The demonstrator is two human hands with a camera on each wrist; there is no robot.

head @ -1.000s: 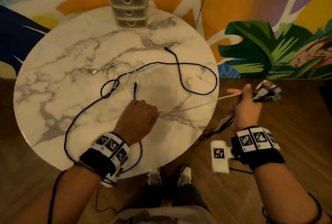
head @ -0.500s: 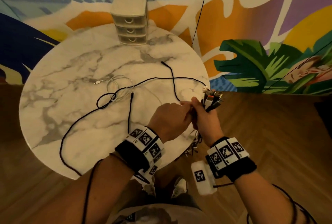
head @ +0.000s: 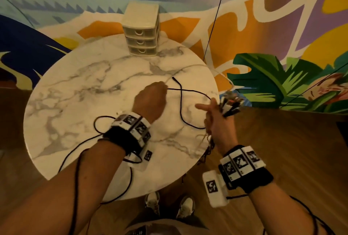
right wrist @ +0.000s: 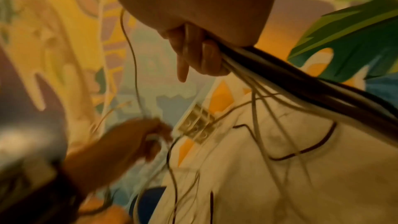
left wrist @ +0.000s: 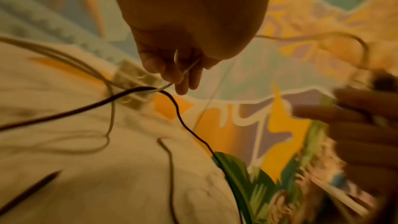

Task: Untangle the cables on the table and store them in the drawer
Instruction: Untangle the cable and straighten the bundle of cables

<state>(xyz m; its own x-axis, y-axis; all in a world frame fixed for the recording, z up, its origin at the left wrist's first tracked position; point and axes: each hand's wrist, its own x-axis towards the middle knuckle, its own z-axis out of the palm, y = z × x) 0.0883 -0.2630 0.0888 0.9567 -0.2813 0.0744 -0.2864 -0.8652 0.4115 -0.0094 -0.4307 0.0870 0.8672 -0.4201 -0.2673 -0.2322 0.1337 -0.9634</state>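
Note:
My left hand (head: 164,86) reaches over the middle of the round marble table (head: 79,103) and pinches a thin white cable (head: 170,80) between thumb and fingers (left wrist: 172,74). The white cable (left wrist: 189,67) crosses a black cable (left wrist: 178,113) just past my fingertips. My right hand (head: 214,111) is at the table's right edge. It grips a bundle of black and white cables (right wrist: 280,77), whose plugs (head: 230,104) stick out above the fist; the index finger points left. A long black cable (head: 180,106) loops across the table. The three-drawer unit (head: 141,35) stands at the far edge, its drawers pushed in.
The bundle's loose ends (head: 205,140) hang over the table's right edge toward the wooden floor (head: 282,150). A painted wall (head: 263,27) rises behind the table. My shoes (head: 152,204) show below the near edge. Black wrist-camera leads trail along both forearms.
My left hand has left my right hand and moved forward across the table, where it pinches the white cable. My right hand has stayed at the table's right edge with the bundle.

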